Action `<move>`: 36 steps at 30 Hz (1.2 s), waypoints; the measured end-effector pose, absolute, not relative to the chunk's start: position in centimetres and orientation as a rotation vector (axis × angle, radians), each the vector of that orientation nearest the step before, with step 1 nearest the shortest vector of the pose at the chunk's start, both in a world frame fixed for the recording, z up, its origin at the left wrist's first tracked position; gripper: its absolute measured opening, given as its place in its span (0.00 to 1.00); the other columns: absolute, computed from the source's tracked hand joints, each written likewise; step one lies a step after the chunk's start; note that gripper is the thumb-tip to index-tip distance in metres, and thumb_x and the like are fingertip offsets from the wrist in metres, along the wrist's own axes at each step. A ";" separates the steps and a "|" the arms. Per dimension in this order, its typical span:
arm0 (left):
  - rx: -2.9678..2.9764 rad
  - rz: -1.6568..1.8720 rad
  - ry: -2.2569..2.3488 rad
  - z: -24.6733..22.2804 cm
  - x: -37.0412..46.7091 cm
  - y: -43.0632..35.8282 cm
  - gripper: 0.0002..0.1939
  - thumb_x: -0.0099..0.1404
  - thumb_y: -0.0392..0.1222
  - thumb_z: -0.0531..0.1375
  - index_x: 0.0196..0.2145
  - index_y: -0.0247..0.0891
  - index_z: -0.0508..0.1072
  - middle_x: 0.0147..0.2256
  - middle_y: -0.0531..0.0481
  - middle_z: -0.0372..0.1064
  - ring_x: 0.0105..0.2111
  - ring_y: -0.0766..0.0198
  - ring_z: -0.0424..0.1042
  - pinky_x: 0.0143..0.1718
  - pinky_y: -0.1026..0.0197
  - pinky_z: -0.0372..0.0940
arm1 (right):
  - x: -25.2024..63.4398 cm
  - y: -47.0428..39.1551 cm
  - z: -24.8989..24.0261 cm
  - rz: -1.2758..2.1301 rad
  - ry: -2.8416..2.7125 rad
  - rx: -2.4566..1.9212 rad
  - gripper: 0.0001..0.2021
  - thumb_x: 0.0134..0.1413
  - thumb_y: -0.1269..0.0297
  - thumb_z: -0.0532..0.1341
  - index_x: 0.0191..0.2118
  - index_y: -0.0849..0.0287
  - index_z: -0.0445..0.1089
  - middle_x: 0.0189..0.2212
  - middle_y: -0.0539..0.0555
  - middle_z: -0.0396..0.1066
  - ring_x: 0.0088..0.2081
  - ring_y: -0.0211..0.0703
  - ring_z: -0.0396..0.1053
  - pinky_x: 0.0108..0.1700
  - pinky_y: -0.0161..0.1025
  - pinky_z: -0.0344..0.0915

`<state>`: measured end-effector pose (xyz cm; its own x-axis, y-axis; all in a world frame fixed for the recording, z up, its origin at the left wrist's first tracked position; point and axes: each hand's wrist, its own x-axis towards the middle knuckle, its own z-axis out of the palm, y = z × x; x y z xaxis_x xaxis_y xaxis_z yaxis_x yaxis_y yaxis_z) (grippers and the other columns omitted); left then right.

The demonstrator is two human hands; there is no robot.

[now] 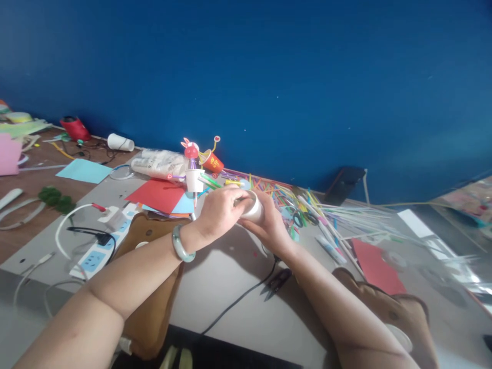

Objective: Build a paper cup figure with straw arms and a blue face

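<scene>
- Cup (257,209), white: mouth exposed, likely for access.
- Right hand (273,224), mine: wrapped round its side, apparently steadying.
- Left hand (222,209), mine: grasping near its rim, presumably for control.

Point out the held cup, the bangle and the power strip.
Held cup (257,211), head view: outer wall.
Bangle (178,246), head view: outer side.
Power strip (92,261), head view: blue socket face.

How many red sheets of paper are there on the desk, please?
2. The first red sheet lies on the left, in front of the wrapped cups; the second red sheet lies on the right, near the long straws. More may be hidden under other things.
</scene>
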<state>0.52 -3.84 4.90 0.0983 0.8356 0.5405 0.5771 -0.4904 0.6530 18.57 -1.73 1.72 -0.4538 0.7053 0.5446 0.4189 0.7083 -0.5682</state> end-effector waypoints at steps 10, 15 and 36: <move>2.138 1.378 1.317 5.4 0.6 -4.2 0.05 0.66 0.34 0.60 0.38 0.37 0.76 0.35 0.48 0.75 0.33 0.63 0.73 0.34 0.62 0.66 | 18.4 -2.1 2.0 0.217 -2.097 -0.836 0.29 0.59 0.49 0.64 0.61 0.54 0.58 0.53 0.64 0.71 0.52 0.58 0.72 0.51 0.53 0.70; 2.149 1.368 1.311 5.9 0.8 -4.9 0.06 0.66 0.32 0.59 0.39 0.36 0.75 0.38 0.47 0.76 0.36 0.62 0.75 0.36 0.62 0.67 | 18.5 -2.1 2.2 0.332 -2.041 -0.823 0.28 0.58 0.50 0.66 0.58 0.55 0.59 0.51 0.61 0.71 0.49 0.54 0.73 0.48 0.50 0.72; 2.435 1.132 1.547 7.5 1.0 -6.9 0.09 0.70 0.35 0.54 0.36 0.35 0.74 0.34 0.47 0.76 0.33 0.61 0.75 0.31 0.60 0.62 | 18.4 -2.3 0.5 0.355 -2.023 -0.606 0.27 0.60 0.52 0.64 0.61 0.53 0.59 0.51 0.61 0.67 0.52 0.54 0.69 0.51 0.53 0.71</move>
<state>1.00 -6.94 7.45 0.2351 0.7998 0.5523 0.7687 -0.5008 0.3979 18.36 -2.25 0.54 -0.4171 0.5512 0.7226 0.2724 0.8343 -0.4793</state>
